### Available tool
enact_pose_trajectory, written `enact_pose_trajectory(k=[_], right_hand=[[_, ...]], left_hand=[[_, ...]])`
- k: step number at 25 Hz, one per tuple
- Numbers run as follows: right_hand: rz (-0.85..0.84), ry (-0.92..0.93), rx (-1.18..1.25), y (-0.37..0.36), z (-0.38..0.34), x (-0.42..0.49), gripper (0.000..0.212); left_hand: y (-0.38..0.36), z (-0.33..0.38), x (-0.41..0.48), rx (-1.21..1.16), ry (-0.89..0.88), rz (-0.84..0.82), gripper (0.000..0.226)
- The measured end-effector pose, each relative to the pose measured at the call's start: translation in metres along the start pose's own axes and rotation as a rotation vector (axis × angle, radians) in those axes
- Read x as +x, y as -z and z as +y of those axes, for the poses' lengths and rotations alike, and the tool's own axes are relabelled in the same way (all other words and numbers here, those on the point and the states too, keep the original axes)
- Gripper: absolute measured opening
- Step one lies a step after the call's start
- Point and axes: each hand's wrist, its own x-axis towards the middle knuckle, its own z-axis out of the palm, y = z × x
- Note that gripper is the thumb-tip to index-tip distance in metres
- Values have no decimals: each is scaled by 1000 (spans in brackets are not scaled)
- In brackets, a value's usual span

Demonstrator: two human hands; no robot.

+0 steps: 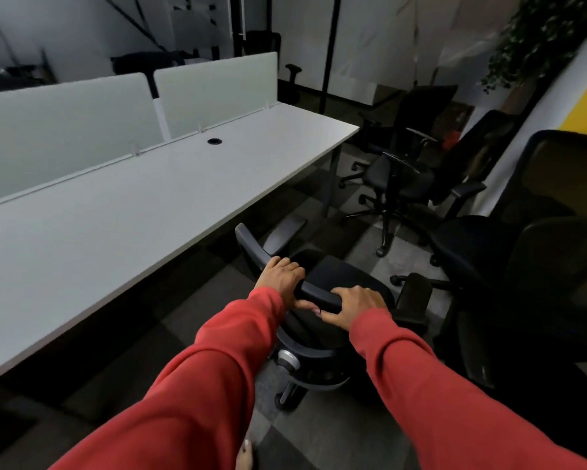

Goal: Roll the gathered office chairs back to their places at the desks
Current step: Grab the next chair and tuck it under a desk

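The black mesh-backed office chair (339,274) stood on the checkered grey carpet floor (363,237), just beside the front edge of the long white bench (149,205) but not yet tucked under it. Both hands held the curved grey top rail of its backrest: the left grip (280,278) and the right grip (356,305) were each wrapped over it, fingers on the far side, thumbs nearer the body. Holding the rail high and at two points probably let the person steer the castors as well as push. The seat lay ahead of and below the grips, its back toward the person. The other black swivel chairs (397,178) stood bunched along the wall to the right.
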Motion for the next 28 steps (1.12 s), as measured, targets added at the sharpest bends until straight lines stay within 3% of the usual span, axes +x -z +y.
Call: enact_pose_trajectory(k=[7,16,28], right_hand=[[-9,97,-74,-3,10,-72,82],[-18,232,-155,-11,-13,-146,70],[16,400,-141,-23,-83,-267,72]], left_hand=[[4,52,-72,-47,45,-22,72],[9,86,-163,-12,80,19,71],[20,118,-329,18,194,73,68]])
